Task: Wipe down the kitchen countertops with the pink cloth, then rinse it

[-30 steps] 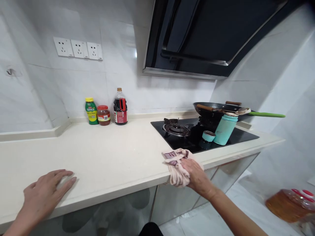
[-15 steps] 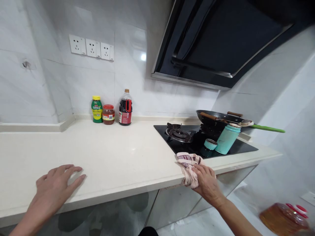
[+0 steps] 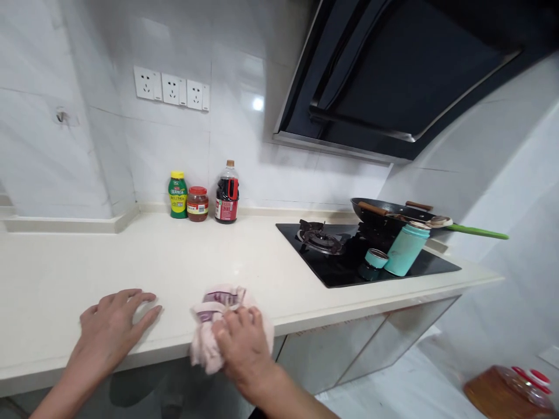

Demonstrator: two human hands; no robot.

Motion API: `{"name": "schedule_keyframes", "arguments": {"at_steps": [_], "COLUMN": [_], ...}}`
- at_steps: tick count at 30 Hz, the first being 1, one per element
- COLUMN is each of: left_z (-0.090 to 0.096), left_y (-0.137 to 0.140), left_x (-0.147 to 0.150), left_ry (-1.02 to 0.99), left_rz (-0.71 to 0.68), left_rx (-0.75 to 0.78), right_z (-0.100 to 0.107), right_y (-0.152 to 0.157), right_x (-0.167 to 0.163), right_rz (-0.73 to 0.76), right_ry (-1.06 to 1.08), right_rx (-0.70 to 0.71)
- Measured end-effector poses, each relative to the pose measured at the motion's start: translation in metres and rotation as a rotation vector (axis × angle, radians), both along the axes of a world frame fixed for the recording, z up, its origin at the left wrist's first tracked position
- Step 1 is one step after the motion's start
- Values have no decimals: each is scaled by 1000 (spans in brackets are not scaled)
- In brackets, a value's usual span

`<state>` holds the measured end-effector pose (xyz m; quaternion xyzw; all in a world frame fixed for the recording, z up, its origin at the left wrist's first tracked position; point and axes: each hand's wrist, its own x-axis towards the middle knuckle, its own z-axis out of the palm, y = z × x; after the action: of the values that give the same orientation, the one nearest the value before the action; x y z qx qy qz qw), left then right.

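A pink and white cloth [image 3: 207,343] with purple patches lies bunched over the front edge of the white countertop [image 3: 244,250], part of it hanging down. My right hand [image 3: 244,343] is closed on it from above, pressing it against the counter. To the left, my left hand [image 3: 116,320] rests on the countertop with its fingers apart and nothing in them. A gap of bare counter separates this hand from the cloth.
Along the wall stand a green bottle [image 3: 178,198], a red-lidded jar [image 3: 198,206] and a dark sauce bottle [image 3: 227,195]. A black gas hob [image 3: 314,265] carries a wok [image 3: 367,212], a turquoise flask [image 3: 406,250] and its cup [image 3: 376,258]. Overhead hangs a range hood [image 3: 393,75].
My right hand has slid the cloth leftward along the counter's front edge, from beside the hob to near my left hand. The left hand stays at its place on the counter.
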<state>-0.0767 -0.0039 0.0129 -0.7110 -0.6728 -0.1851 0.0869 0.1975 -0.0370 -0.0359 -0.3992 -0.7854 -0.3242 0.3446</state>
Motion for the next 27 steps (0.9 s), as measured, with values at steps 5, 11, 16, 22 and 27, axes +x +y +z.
{"name": "schedule_keyframes", "arguments": {"at_steps": [5, 11, 16, 22, 27], "left_z": [6, 12, 9, 7, 6], "left_y": [-2, -7, -8, -9, -9], "left_x": [-2, -5, -9, -8, -6], "left_ry": [-43, -112, -176, -208, -178], "left_rz": [-7, 21, 28, 24, 6], "left_rx": [-16, -35, -45, -66, -45], "right_z": [-11, -18, -7, -4, -12], "right_y": [5, 8, 4, -5, -7], "right_x": [-97, -115, -61, 43, 154], "right_rz": [44, 143, 237, 240, 106], "right_ry": [-7, 36, 87, 67, 30], "right_rx": [50, 59, 97, 14, -203]}}
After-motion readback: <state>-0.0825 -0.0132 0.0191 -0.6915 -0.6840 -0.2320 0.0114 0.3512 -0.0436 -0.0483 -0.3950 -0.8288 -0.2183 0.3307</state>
